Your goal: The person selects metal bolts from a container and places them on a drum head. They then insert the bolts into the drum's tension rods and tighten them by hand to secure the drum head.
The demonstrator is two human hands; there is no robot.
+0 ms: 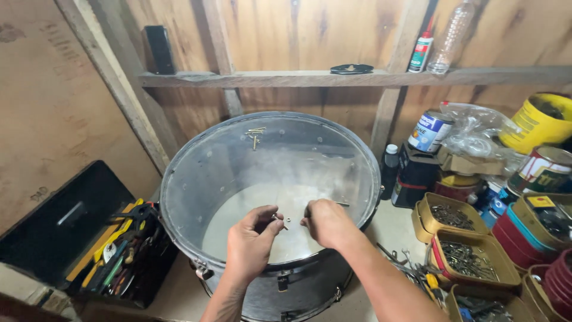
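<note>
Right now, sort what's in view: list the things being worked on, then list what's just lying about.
In hand:
- drum with clear head
- small screw between both hands
- left hand, pinching it
- right hand, at the drumhead
- loose screws lying on the head

Lying about:
- open toolbox
- tins of hardware
- paint cans
- plastic bottle on the shelf

Pale workbench bearing a large drum at centre, an open black toolbox at left, and tins of hardware, paint cans and a dark bottle at right.
</note>
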